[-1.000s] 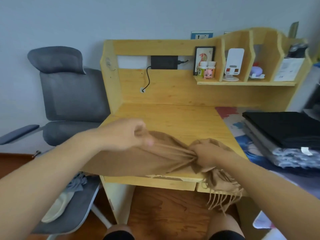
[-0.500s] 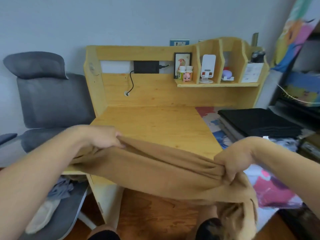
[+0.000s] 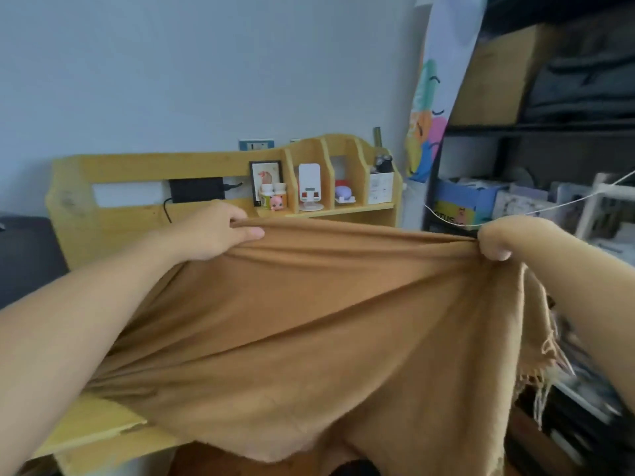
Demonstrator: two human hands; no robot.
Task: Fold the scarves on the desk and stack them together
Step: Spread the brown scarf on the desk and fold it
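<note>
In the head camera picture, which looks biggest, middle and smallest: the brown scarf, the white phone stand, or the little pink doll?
1. Brown fringed fabric scarf, though it is nearest the camera.
2. White plastic phone stand.
3. Little pink doll figure.

A tan fringed scarf (image 3: 302,324) hangs spread wide above the tabletop (image 3: 89,431) — top edge taut, fringe dangling at right.

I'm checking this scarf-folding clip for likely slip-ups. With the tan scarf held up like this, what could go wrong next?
1. The left hand and right hand grip only the top edge of the tan scarf, so it may sag and fold unevenly.
2. The raised cloth hides most of the desk, so laying it down is partly blind.
3. The fringe dangles off to the right and might snag on the clutter there.
</note>
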